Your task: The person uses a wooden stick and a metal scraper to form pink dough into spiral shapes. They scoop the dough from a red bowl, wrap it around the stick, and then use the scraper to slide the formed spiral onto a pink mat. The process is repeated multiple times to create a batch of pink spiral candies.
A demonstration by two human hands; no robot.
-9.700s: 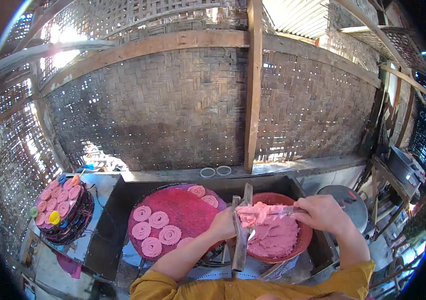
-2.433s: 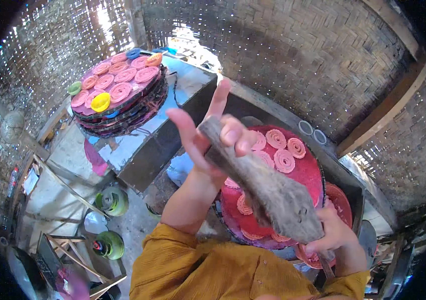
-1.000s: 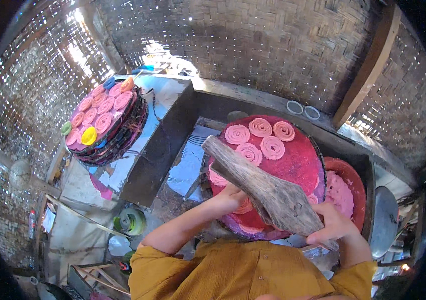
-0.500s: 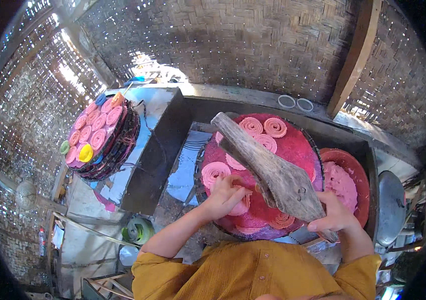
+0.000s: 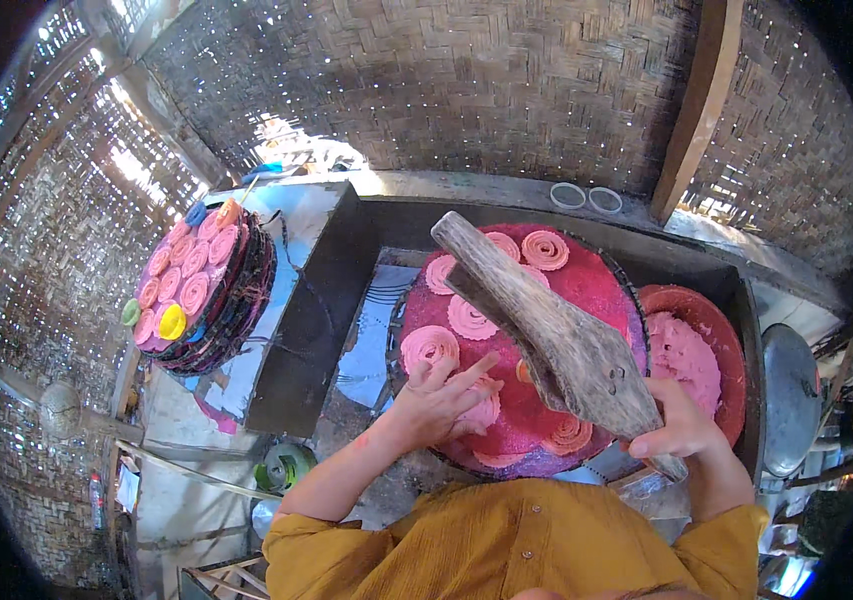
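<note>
My right hand (image 5: 681, 420) is closed around the near end of a thick, weathered wooden tool (image 5: 556, 325). A second wooden piece shows along its left underside. The tool slants over a round, dark-rimmed tray (image 5: 594, 280) with a red and purple surface. Pink dough swirls (image 5: 428, 348) lie around the tray, and the wood hides some of them. My left hand (image 5: 434, 405) hovers over the tray's near left part, fingers spread, with nothing visible in it. Below its fingers is another pink swirl (image 5: 483, 410), partly covered.
A red basin (image 5: 729, 350) of pink dough (image 5: 681, 355) sits right of the tray, with a metal lid (image 5: 789, 400) beyond it. At left, stacked round trays (image 5: 246, 290) bear more swirls. Two white rings (image 5: 567, 195) lie on the back ledge. A green gas cylinder (image 5: 288, 466) stands lower left.
My left hand has lifted off the swirls at the left and its fingers have spread. My right hand and the wooden tool have shifted slightly right and nearer me.
</note>
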